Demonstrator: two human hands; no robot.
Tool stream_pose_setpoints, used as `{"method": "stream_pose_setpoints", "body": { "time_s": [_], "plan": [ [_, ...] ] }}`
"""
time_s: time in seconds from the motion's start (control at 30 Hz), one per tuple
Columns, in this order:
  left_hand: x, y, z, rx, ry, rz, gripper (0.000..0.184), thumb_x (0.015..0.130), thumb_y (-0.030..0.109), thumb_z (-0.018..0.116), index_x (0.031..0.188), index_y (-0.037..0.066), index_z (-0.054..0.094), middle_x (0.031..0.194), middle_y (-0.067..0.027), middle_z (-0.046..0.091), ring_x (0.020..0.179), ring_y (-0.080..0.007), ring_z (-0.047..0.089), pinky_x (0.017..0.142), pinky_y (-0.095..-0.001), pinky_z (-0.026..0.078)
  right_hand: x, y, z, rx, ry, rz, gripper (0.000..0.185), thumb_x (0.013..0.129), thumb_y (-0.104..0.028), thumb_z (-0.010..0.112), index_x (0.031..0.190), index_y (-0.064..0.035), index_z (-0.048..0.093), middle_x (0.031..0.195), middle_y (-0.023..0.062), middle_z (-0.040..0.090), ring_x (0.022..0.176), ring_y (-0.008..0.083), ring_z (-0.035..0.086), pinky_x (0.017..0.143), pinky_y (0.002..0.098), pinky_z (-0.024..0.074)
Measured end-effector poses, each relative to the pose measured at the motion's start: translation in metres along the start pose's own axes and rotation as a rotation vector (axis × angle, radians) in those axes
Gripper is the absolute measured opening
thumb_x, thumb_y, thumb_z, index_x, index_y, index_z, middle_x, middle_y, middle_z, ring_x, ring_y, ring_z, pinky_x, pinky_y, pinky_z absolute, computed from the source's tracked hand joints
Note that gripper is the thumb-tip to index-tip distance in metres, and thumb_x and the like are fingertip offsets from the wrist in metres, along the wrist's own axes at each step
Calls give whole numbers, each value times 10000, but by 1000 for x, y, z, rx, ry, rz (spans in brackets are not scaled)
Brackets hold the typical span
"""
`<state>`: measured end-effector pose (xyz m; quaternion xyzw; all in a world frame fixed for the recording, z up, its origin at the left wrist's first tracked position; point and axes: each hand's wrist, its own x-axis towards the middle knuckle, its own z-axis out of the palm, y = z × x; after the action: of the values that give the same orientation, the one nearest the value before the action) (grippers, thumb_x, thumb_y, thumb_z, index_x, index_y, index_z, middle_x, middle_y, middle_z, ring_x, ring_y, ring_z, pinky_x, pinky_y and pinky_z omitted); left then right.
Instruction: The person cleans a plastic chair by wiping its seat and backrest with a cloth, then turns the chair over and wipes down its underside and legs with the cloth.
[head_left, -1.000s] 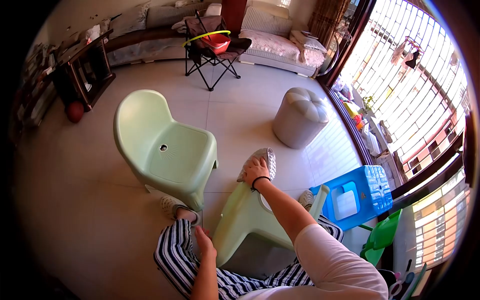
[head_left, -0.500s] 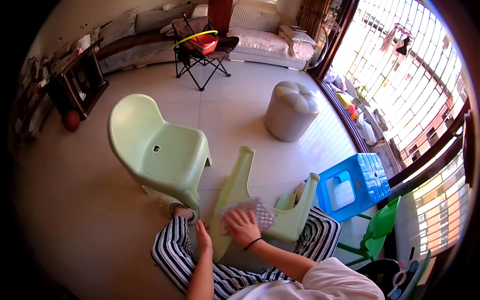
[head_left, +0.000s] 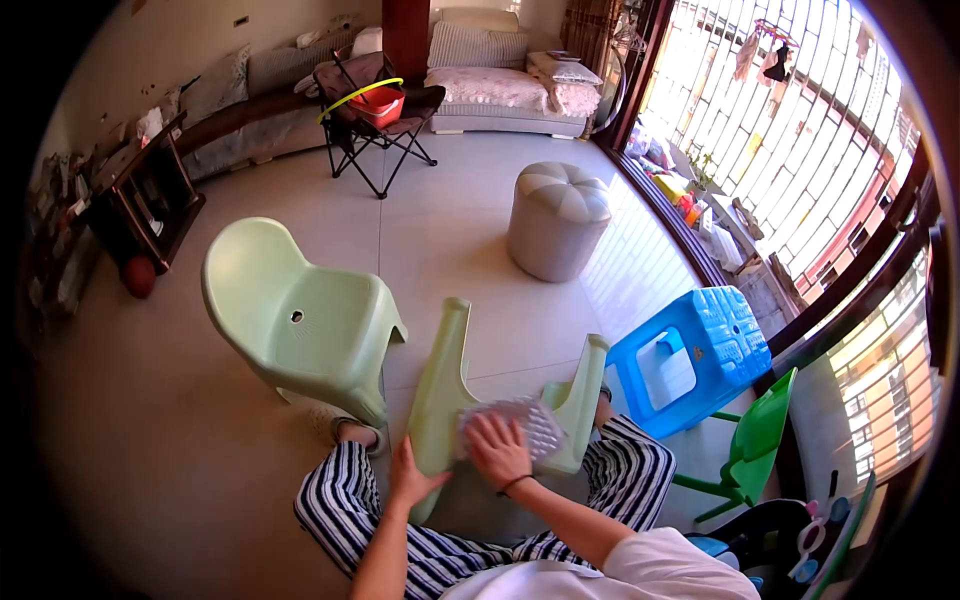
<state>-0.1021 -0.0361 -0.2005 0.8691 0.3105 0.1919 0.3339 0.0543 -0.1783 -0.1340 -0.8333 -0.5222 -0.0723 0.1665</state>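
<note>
Cloth is pressed to chair by flattened right hand; its edge, gripped by left hand, should be held steady.

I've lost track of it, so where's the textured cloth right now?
In the head view, low and just right of centre, the textured cloth is under the right hand, against the tipped green chair.

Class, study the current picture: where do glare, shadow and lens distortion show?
Head view: daylight washes out the barred window and throws bright patches on the floor beyond the round stool; the ball sits in dimness; black corners and bowed edges suggest a wide lens; the cloth under the right hand shows its bumpy pattern.
</note>
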Motion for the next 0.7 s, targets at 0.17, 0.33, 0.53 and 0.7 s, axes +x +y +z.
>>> {"method": "stream_pose_setpoints", "body": {
  "time_s": [0.17, 0.33, 0.53, 0.7],
  "plan": [
    [-9, 22, -5, 132, -45, -115, 1126, 521, 435, 827, 1381, 6, 241, 1298, -232, 434, 1170, -398, 450, 923, -460, 430, 55, -47, 47, 76, -1, -210, 373, 865, -277, 513, 1223, -180, 552, 1365, 19, 464, 1306, 229, 373, 1078, 494, 240],
    [-12, 28, -4, 190, -12, -124, 1106, 540, 427, 812, 1392, 24, 232, 1317, -234, 415, 1179, -406, 440, 925, -467, 426, 22, -18, 16, 106, 38, -110, 383, 838, -265, 551, 1214, -198, 558, 1355, 26, 474, 1281, 233, 405, 1058, 502, 273],
    [-14, 31, -4, 158, -14, -155, 1101, 557, 403, 803, 1406, 41, 203, 1332, -228, 394, 1182, -399, 426, 932, -484, 413, -79, 80, -26, -10, 230, 435, 364, 886, -208, 517, 1246, -162, 552, 1363, 86, 467, 1299, 313, 378, 1081, 503, 228],
    [-13, 25, -3, 160, -21, -153, 1103, 556, 403, 803, 1408, 48, 200, 1335, -224, 394, 1181, -400, 422, 931, -491, 410, -69, 66, -18, -93, 211, 364, 388, 862, -205, 531, 1239, -116, 547, 1376, 75, 455, 1323, 324, 335, 1086, 494, 228]
  ]
}}
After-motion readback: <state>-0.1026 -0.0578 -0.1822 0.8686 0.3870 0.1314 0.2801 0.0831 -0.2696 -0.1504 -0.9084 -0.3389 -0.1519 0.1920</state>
